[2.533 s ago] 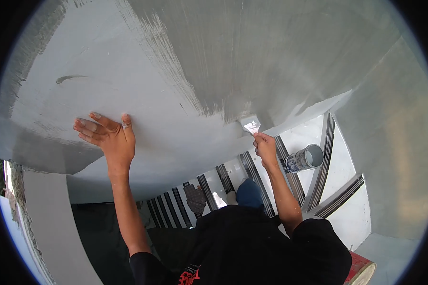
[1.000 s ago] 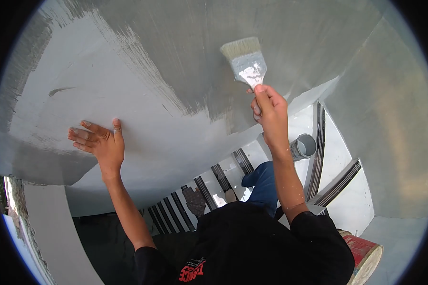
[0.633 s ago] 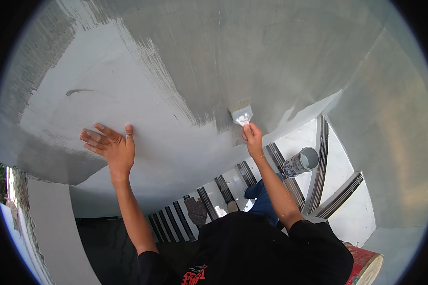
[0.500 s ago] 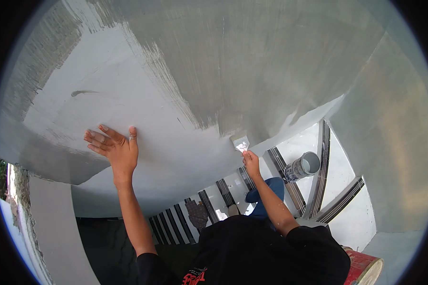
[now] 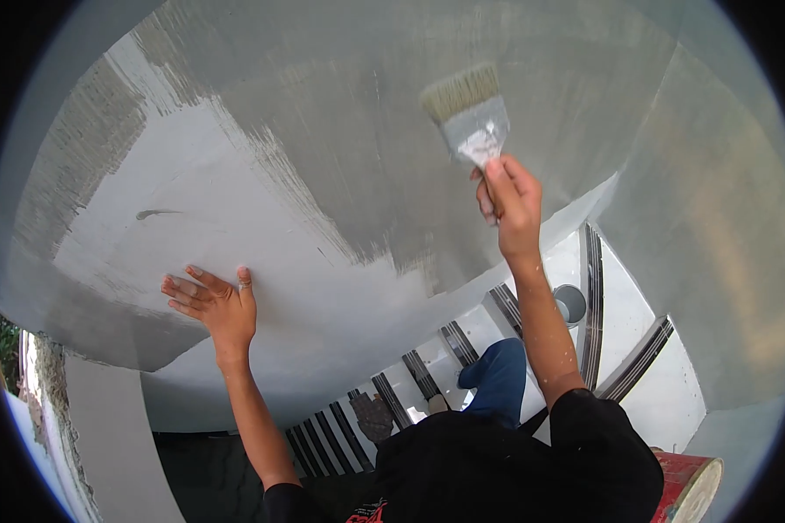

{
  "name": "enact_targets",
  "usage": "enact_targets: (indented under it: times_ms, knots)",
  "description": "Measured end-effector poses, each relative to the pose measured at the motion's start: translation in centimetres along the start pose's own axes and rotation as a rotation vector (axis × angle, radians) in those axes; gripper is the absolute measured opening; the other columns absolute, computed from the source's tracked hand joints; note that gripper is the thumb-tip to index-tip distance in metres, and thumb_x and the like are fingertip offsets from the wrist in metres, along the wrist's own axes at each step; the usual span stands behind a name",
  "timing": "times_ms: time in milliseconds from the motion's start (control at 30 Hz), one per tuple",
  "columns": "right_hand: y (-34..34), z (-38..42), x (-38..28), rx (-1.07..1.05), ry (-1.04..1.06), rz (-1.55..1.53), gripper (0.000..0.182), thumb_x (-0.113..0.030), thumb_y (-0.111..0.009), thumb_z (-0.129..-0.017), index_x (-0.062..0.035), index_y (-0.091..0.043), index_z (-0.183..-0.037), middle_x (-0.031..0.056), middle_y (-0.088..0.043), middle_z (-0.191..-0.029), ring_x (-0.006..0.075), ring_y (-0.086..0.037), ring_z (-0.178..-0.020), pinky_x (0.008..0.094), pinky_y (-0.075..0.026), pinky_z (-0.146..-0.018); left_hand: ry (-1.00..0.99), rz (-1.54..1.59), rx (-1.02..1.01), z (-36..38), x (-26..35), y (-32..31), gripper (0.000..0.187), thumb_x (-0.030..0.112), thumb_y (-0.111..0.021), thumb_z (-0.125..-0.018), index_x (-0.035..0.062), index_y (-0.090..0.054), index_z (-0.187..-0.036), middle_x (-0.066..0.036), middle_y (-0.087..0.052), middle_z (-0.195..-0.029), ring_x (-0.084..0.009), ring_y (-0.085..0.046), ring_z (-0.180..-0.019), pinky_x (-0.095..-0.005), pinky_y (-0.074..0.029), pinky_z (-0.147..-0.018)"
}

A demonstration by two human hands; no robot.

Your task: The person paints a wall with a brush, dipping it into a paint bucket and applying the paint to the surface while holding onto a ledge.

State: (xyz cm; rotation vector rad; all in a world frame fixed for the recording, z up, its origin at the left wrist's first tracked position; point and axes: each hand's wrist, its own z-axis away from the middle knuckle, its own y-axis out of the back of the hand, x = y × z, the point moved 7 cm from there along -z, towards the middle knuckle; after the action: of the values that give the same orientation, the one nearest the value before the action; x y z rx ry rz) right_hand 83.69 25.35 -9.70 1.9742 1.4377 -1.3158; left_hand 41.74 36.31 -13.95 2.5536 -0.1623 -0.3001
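My left hand rests with fingers spread on the pale part of the curved wall. At the upper right, my right hand grips the handle of a wide flat paintbrush. Its pale bristles point up in front of the darker grey coating; I cannot tell whether they touch the wall. Ragged brush marks edge the grey area around the pale patch. A metal can stands on a stair, partly hidden behind my right forearm.
White stairs with dark striped edges curve below the wall. A red bucket is at the lower right. A dark patterned cloth-like item lies on the lower stairs. A rough-edged opening shows at the far left.
My right hand has lifted the brush upward from the lower edge of the grey area. More grey shows at that edge. The view has shifted slightly; my left hand remains on the wall.
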Motion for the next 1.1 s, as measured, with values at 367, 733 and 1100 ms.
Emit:
enact_targets:
  times_ms: [367, 733, 1100]
  knots:
    - [5.3, 10.2, 23.9, 0.186, -0.388, -0.02, 0.035, -0.036, -0.06, -0.1, -0.0045, -0.065, -0.085, -0.0053, -0.043, -0.057, 0.0043, -0.036, -0.048, 0.0231, -0.023, -0.042, 0.013, 0.045, 0.021, 0.1, 0.0, 0.1, 0.099, 0.059, -0.041, -0.103, 0.0072, 0.024, -0.156, -0.033, 0.028, -0.158, -0.0513, 0.027, -0.146, -0.0714, 0.008, -0.113]
    - [4.1, 7.7, 12.8, 0.062, -0.37, 0.018, 0.036, -0.04, -0.057, -0.103, -0.0061, -0.062, -0.089, -0.0048, -0.045, -0.059, 0.0038, -0.036, -0.047, 0.022, -0.025, -0.043, 0.015, 0.045, 0.063, 0.2, 0.0, 0.2, 0.097, 0.058, -0.041, -0.103, 0.009, 0.022, -0.157, -0.031, 0.026, -0.16, -0.0504, 0.025, -0.148, -0.0706, 0.008, -0.114]
    - [-3.3, -9.3, -7.3, 0.045, -0.036, -0.006, 0.038, -0.042, -0.059, -0.1, -0.006, -0.063, -0.088, -0.0053, -0.042, -0.059, 0.0028, -0.031, -0.047, 0.0224, -0.023, -0.043, 0.023, 0.042, 0.032, 0.3, 0.0, 0.1, 0.098, 0.058, -0.042, -0.103, 0.0088, 0.023, -0.157, -0.032, 0.026, -0.16, -0.0514, 0.023, -0.148, -0.0709, 0.006, -0.114]
